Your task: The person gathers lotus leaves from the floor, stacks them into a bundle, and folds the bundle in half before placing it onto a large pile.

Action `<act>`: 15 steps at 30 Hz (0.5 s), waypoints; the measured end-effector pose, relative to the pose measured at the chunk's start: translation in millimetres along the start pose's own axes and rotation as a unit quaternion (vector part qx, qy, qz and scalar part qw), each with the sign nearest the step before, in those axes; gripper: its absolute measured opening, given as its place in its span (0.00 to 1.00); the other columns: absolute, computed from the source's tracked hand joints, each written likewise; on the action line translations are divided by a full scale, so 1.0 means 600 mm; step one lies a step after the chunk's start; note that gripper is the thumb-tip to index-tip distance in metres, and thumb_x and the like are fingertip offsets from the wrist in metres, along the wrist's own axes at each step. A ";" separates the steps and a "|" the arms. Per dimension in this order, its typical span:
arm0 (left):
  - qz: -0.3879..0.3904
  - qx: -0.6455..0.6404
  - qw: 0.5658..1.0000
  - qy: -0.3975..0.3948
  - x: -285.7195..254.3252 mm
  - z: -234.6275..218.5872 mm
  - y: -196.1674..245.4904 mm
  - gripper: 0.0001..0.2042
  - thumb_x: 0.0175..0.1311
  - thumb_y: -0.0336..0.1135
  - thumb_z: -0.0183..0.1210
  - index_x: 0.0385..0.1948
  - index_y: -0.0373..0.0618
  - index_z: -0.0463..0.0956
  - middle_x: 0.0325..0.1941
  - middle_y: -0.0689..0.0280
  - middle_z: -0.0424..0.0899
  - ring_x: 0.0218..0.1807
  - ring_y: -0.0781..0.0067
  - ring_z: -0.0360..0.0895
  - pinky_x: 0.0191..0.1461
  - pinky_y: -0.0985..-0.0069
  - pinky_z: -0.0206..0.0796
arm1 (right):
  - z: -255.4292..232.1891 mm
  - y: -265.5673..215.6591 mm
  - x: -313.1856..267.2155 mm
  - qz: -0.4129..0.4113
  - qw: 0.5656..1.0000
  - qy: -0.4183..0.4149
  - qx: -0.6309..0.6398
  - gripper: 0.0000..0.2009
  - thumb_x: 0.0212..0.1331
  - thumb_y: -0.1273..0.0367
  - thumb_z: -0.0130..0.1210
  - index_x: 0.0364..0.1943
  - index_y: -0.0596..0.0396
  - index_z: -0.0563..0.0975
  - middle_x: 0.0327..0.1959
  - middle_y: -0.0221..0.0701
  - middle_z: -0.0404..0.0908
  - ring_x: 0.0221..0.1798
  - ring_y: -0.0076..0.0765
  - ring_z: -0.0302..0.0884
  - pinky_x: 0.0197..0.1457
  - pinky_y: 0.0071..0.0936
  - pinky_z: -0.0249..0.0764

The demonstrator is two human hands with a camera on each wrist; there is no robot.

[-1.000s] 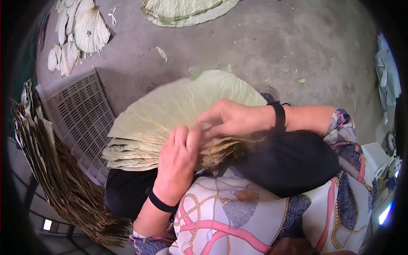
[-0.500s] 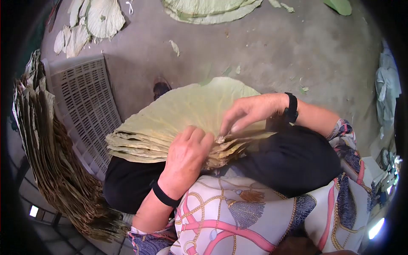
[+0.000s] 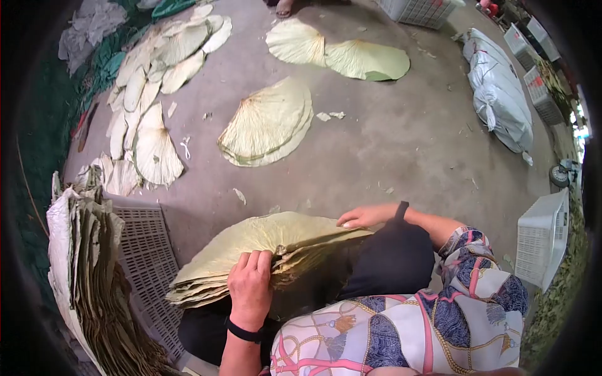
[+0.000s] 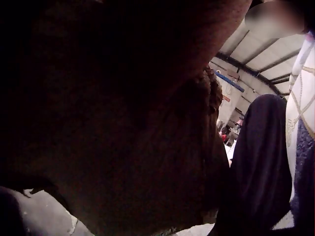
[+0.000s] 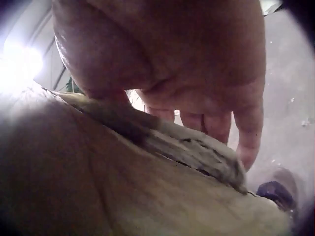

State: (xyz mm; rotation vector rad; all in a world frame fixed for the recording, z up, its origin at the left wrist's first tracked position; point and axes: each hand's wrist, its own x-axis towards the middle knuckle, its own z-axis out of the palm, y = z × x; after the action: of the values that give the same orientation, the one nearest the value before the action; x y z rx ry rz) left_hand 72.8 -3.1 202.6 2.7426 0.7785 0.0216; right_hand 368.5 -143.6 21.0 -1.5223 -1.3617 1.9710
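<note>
Since 0.5 s ago your view has tipped up and your right hand point(image 3: 367, 217) has slid from the stack's middle out to its far edge.

Your left hand point(image 3: 249, 283) grips the near, stem end of the stack of folded leaves point(image 3: 251, 250) on your lap, fingers curled over it. Your right hand lies nearly flat, fingers straight, on the top leaf's right rim, holding nothing. You seem to be squaring the fan-shaped stack; next likely calls for pressing the edges flush while your left keeps its pinch. 1 crate point(image 3: 141, 263) sits just left, on the floor point(image 3: 389, 150).
</note>
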 end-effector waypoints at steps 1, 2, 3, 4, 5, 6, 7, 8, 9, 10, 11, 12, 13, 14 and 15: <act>0.000 -0.001 1.000 0.020 -0.006 -0.004 -0.001 0.17 0.36 0.19 0.58 0.34 0.44 0.71 0.32 0.62 0.75 0.39 0.58 0.73 0.39 0.67 0.67 | 0.000 0.020 -0.004 -0.017 0.999 0.020 -0.030 0.24 0.67 0.55 0.43 0.61 0.56 0.67 0.60 0.41 0.71 0.63 0.42 0.65 0.65 0.35 0.61; 0.001 -0.002 0.999 0.040 -0.011 -0.006 -0.001 0.15 0.39 0.18 0.55 0.34 0.44 0.72 0.32 0.63 0.75 0.39 0.60 0.73 0.39 0.68 0.67 | -0.003 0.038 -0.007 -0.021 0.999 0.029 -0.036 0.24 0.67 0.55 0.43 0.61 0.56 0.67 0.60 0.41 0.71 0.63 0.42 0.65 0.65 0.35 0.61; 0.008 0.000 0.999 0.047 -0.018 -0.007 -0.004 0.15 0.39 0.18 0.55 0.34 0.44 0.72 0.32 0.63 0.75 0.39 0.60 0.73 0.39 0.68 0.67 | -0.005 0.054 -0.014 -0.001 0.997 0.064 -0.032 0.25 0.67 0.56 0.43 0.61 0.57 0.67 0.60 0.41 0.71 0.63 0.42 0.65 0.65 0.35 0.61; 0.002 -0.015 0.996 0.087 -0.007 0.003 0.008 0.15 0.39 0.18 0.56 0.34 0.43 0.72 0.31 0.61 0.76 0.39 0.58 0.74 0.38 0.67 0.67 | -0.024 0.065 -0.026 0.013 0.995 0.092 -0.028 0.25 0.67 0.56 0.43 0.61 0.57 0.67 0.60 0.41 0.71 0.64 0.43 0.65 0.65 0.35 0.61; 0.004 -0.036 0.991 0.129 -0.012 0.004 0.005 0.15 0.39 0.18 0.56 0.34 0.43 0.71 0.31 0.60 0.76 0.38 0.56 0.75 0.38 0.65 0.67 | -0.024 0.060 -0.037 0.032 0.987 0.156 -0.035 0.24 0.65 0.57 0.44 0.59 0.60 0.69 0.59 0.41 0.72 0.62 0.43 0.67 0.64 0.34 0.62; 0.007 -0.034 0.990 0.137 -0.019 0.000 0.002 0.15 0.39 0.18 0.56 0.34 0.43 0.71 0.31 0.60 0.76 0.38 0.56 0.75 0.38 0.65 0.67 | -0.029 0.053 -0.048 0.028 0.985 0.162 -0.041 0.24 0.65 0.57 0.44 0.59 0.60 0.69 0.59 0.41 0.72 0.62 0.43 0.67 0.64 0.34 0.62; -0.016 -0.052 0.985 0.162 -0.026 -0.004 -0.003 0.16 0.40 0.18 0.56 0.34 0.43 0.71 0.30 0.57 0.76 0.37 0.53 0.75 0.37 0.64 0.67 | -0.039 0.031 -0.061 0.021 0.980 0.187 -0.068 0.25 0.64 0.56 0.45 0.58 0.61 0.70 0.57 0.42 0.73 0.61 0.43 0.68 0.64 0.34 0.63; -0.040 -0.070 0.979 0.185 -0.034 -0.010 -0.009 0.16 0.40 0.18 0.57 0.35 0.42 0.71 0.29 0.55 0.76 0.36 0.50 0.75 0.36 0.62 0.67 | -0.042 0.005 -0.076 0.013 0.973 0.211 -0.093 0.25 0.63 0.56 0.46 0.56 0.62 0.71 0.56 0.42 0.74 0.61 0.42 0.69 0.63 0.33 0.64; -0.026 -0.105 0.964 0.242 -0.036 -0.012 -0.016 0.16 0.41 0.19 0.58 0.35 0.42 0.70 0.26 0.53 0.74 0.32 0.44 0.74 0.34 0.61 0.66 | -0.041 -0.020 -0.095 0.004 0.961 0.264 -0.078 0.24 0.62 0.57 0.48 0.54 0.61 0.74 0.54 0.41 0.76 0.57 0.39 0.72 0.60 0.31 0.66; -0.062 -0.122 0.959 0.246 -0.045 -0.012 -0.029 0.15 0.44 0.21 0.59 0.37 0.41 0.70 0.28 0.52 0.77 0.33 0.42 0.74 0.34 0.63 0.67 | -0.048 -0.026 -0.101 -0.001 0.960 0.267 -0.083 0.24 0.62 0.57 0.48 0.54 0.61 0.74 0.54 0.41 0.76 0.57 0.39 0.72 0.60 0.31 0.66; -0.070 -0.165 0.944 0.277 -0.043 -0.021 -0.029 0.15 0.46 0.23 0.61 0.38 0.41 0.71 0.30 0.51 0.78 0.35 0.44 0.76 0.35 0.65 0.68 | -0.069 -0.028 -0.109 -0.046 0.958 0.283 -0.020 0.24 0.62 0.56 0.48 0.55 0.59 0.73 0.54 0.39 0.76 0.56 0.37 0.72 0.58 0.31 0.67; -0.074 -0.208 0.926 0.306 -0.043 -0.032 -0.030 0.16 0.48 0.24 0.62 0.40 0.41 0.71 0.32 0.51 0.80 0.36 0.45 0.78 0.36 0.67 0.69 | -0.080 -0.031 -0.111 -0.090 0.949 0.298 0.045 0.25 0.61 0.55 0.49 0.56 0.56 0.73 0.54 0.38 0.77 0.55 0.35 0.73 0.57 0.31 0.68; -0.092 -0.233 0.918 0.307 -0.052 -0.058 -0.021 0.18 0.50 0.24 0.63 0.45 0.40 0.71 0.40 0.50 0.81 0.42 0.49 0.79 0.42 0.72 0.70 | -0.100 -0.046 -0.109 -0.036 0.951 0.307 0.012 0.25 0.61 0.53 0.49 0.58 0.53 0.72 0.54 0.36 0.76 0.53 0.34 0.73 0.55 0.31 0.69; -0.098 -0.228 0.917 0.314 -0.059 -0.063 -0.030 0.18 0.50 0.24 0.63 0.45 0.40 0.71 0.40 0.50 0.81 0.42 0.49 0.79 0.42 0.72 0.70 | -0.120 -0.070 -0.103 0.018 0.949 0.314 -0.022 0.26 0.61 0.52 0.49 0.60 0.50 0.70 0.53 0.34 0.76 0.51 0.33 0.74 0.53 0.31 0.70; -0.095 -0.314 0.884 0.335 -0.064 -0.062 -0.046 0.19 0.51 0.23 0.62 0.47 0.40 0.71 0.42 0.53 0.81 0.43 0.54 0.79 0.45 0.74 0.69 | -0.132 -0.093 -0.100 0.005 0.953 0.302 0.000 0.28 0.61 0.49 0.49 0.61 0.48 0.69 0.53 0.33 0.76 0.51 0.33 0.74 0.52 0.32 0.70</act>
State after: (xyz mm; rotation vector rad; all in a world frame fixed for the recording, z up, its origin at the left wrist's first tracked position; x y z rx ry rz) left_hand 22.4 9.3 233.0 2.0008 0.9780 1.0327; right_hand 444.5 -119.1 102.1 -1.9128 -1.0802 1.3243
